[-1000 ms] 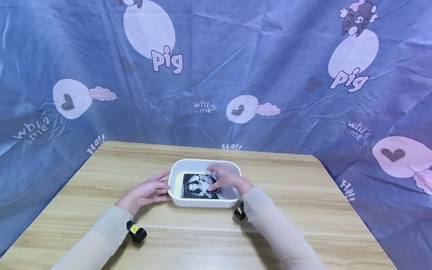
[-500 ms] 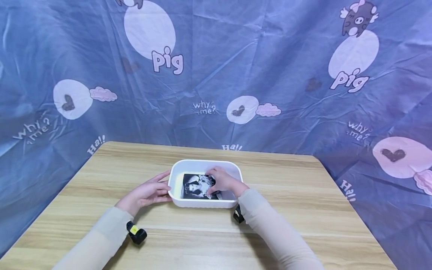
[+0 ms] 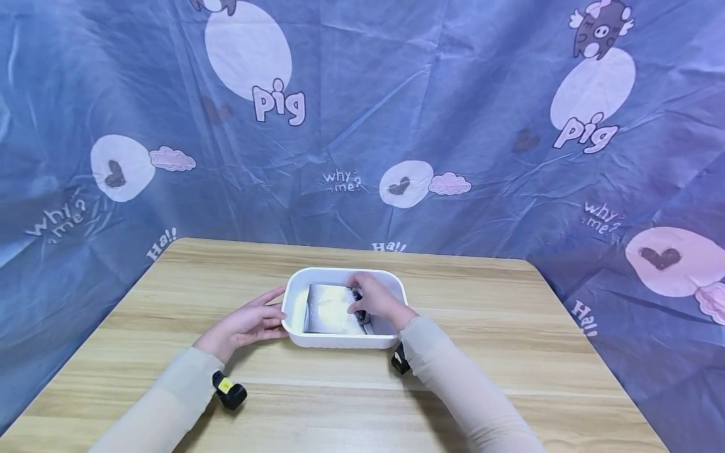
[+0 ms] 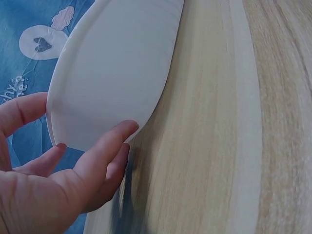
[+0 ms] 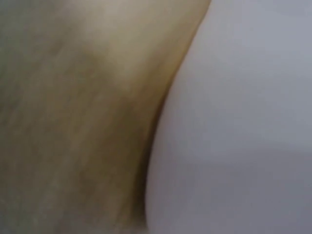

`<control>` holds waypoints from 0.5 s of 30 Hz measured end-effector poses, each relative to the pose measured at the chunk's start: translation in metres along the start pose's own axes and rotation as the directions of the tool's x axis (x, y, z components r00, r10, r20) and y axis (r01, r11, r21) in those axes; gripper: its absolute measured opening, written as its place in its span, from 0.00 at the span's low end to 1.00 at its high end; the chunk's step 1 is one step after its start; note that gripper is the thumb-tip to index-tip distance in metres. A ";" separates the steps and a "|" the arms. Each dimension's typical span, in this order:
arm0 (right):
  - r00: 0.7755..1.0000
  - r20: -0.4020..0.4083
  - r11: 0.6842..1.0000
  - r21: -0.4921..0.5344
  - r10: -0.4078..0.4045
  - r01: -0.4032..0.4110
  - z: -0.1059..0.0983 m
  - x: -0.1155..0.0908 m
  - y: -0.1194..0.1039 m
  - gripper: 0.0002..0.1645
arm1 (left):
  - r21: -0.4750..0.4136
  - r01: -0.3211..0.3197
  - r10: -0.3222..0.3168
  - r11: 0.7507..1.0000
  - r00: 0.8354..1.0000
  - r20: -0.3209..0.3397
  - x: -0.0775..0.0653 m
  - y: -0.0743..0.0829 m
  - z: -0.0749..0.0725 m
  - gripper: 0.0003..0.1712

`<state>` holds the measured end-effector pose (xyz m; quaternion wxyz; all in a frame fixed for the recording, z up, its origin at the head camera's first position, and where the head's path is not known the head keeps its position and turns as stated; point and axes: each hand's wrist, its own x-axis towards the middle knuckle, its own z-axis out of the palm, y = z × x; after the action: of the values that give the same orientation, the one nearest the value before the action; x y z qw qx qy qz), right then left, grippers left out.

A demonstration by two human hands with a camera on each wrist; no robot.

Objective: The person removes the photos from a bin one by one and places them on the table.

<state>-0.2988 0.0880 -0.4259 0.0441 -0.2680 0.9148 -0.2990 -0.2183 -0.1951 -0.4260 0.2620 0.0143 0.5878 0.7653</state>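
Note:
A white tub (image 3: 342, 341) with rounded corners stands on the table in the head view. Inside it is a flat, rectangular, glossy black-and-white picture (image 3: 330, 308), its left part washed out by glare. My left hand (image 3: 249, 322) holds the tub's left end, thumb at the rim and other fingers along the outer wall. The left wrist view shows fingertips (image 4: 129, 126) against that white wall (image 4: 112, 73). Reaching in over the right side, my right hand (image 3: 378, 299) pinches the picture near its right edge. The right wrist view shows only the tub's blurred outer wall (image 5: 234, 122).
The tub stands on a wood-grain table (image 3: 317, 402). Behind the table hangs a blue printed cloth (image 3: 351, 126). A black wrist camera (image 3: 229, 391) sits at the left sleeve, another (image 3: 400, 358) by the right sleeve near the tub's front right corner.
The right hand has closed its fingers at the picture's right part. The picture's surface has tilted and turned from dark print to bright glare. The left hand and tub stay put.

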 end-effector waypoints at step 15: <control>0.995 0.001 0.987 0.125 0.100 -0.099 -0.035 -0.004 -0.008 0.12 | -0.004 0.006 -0.006 1.000 1.000 -0.023 0.000 0.000 0.001 0.49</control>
<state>-0.3004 0.1032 -0.3931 0.0730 -0.2180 0.9067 -0.3537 -0.2185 -0.1942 -0.4257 0.2577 0.0032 0.5894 0.7657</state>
